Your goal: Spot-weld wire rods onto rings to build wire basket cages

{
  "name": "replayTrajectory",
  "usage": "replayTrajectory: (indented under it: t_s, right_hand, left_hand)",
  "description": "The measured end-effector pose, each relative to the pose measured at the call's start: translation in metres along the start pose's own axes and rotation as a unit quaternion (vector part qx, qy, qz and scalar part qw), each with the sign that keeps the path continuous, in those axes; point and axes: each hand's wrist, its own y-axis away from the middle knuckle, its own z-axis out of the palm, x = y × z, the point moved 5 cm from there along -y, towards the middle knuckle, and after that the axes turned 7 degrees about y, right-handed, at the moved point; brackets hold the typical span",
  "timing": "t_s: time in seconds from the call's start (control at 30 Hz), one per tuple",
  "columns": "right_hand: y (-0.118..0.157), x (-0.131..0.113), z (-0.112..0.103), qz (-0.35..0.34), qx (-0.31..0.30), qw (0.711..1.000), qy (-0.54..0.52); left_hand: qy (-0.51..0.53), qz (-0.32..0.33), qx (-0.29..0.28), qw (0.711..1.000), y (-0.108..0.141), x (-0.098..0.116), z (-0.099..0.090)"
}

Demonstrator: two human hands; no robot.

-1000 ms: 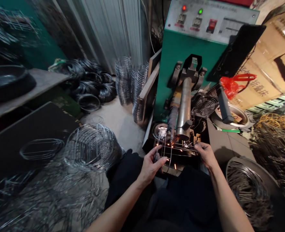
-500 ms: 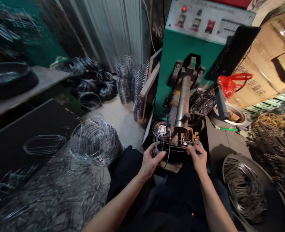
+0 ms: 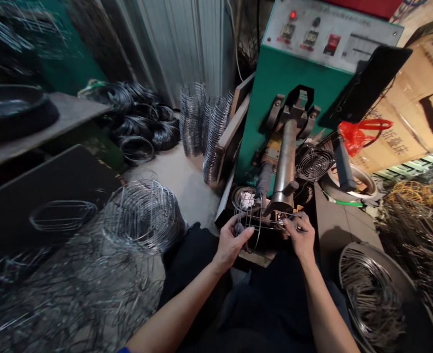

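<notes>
My left hand (image 3: pixel 231 241) pinches a thin wire frame (image 3: pixel 257 236) made of a curved outer ring and straight crosswires. On the right, my right hand (image 3: pixel 300 234) has its thumb and fingers closed on a thin wire at the frame's right side. The frame lies under the thick metal cylinder (image 3: pixel 285 162) of a green machine (image 3: pixel 314 78). A wrapped cable (image 3: pixel 263 180) runs down beside the cylinder. Where exactly the wires touch the lower part of the machine is too small to tell.
Stacked wire rings (image 3: pixel 145 215) stand on the floor at left, near a black panel (image 3: pixel 55 196). Tall ring stacks (image 3: pixel 192 120) lean by a board. A basin (image 3: pixel 407 274) of wire pieces sits at right, below a cardboard box (image 3: pixel 411 98) and heaped wires (image 3: pixel 422 235).
The machine appears slightly further right and lower as the view shifts. The wire frame now sits more under the cylinder, and my right hand stays closed on its wire.
</notes>
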Motion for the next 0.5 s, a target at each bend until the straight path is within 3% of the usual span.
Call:
replayTrajectory:
  t_s: [0.5]
  right_hand:
    - [-0.013,0.008,0.000,-0.010,0.021,1.000,0.001]
  left_hand:
    - [-0.005,-0.001,-0.008,1.000,-0.017,-0.004,0.009]
